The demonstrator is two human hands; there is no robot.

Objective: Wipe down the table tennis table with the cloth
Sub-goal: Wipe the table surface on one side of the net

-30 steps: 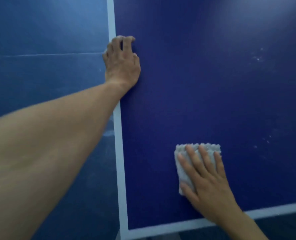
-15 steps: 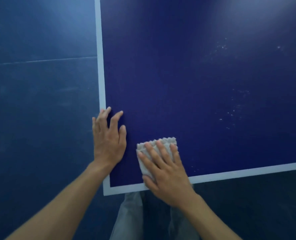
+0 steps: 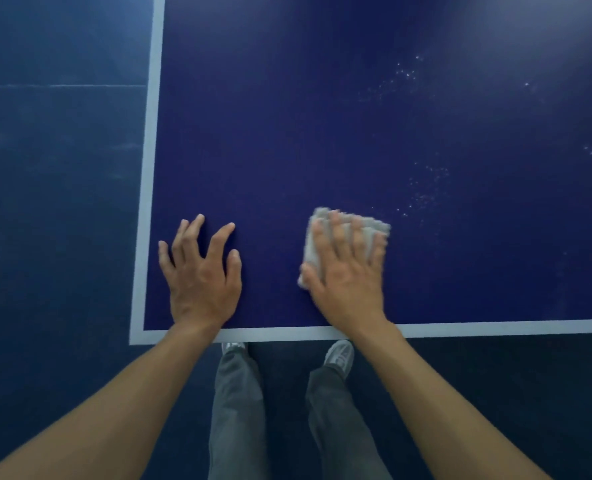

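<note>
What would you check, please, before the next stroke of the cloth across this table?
1. Cloth lies flat under the right hand, fingers spread over it: ok.
2. Left hand rests on the table, apart from the cloth: ok.
3. Surface to the right is clean: not ok, white specks lie just beyond the cloth.
4. Path towards the specks is free of objects: ok.
5. Underside of the cloth is clean enough: cannot tell.

We are looking down into what is appearing to be a sports hall: a dark blue table tennis table [image 3: 322, 133] with white edge lines [image 3: 150, 168] is filling the far right, and blue sports flooring [image 3: 52, 209] is showing left and near.
</note>
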